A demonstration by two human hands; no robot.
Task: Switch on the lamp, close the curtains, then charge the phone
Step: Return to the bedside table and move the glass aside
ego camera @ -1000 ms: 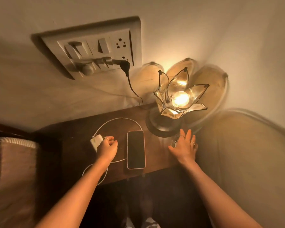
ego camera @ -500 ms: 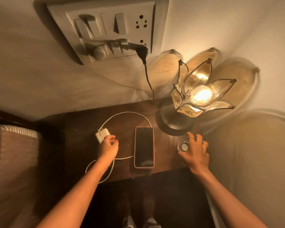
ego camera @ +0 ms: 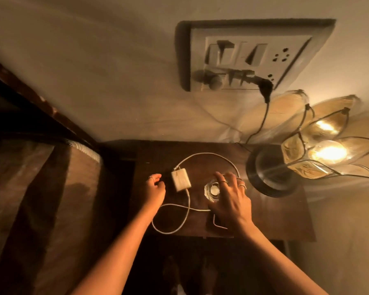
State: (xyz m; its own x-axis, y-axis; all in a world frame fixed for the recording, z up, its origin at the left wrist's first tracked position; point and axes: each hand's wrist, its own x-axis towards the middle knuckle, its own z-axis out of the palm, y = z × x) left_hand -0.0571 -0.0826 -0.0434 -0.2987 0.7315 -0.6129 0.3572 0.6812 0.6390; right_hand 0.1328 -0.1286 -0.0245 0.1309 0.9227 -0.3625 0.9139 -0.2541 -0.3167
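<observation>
Dark wood table [ego camera: 281,211] by the wall, lamp [ego camera: 326,154] lit, so we count that step done. Curtains not in view, cannot tell. Our right hand [ego camera: 232,201] covers most of the phone [ego camera: 216,224], fingers spread by a glass holder [ego camera: 212,190]. Left hand [ego camera: 156,188] loosely curled, holding nothing, beside the charger [ego camera: 181,180]. Charger not yet in the switchboard [ego camera: 254,58]; charging remains.
</observation>
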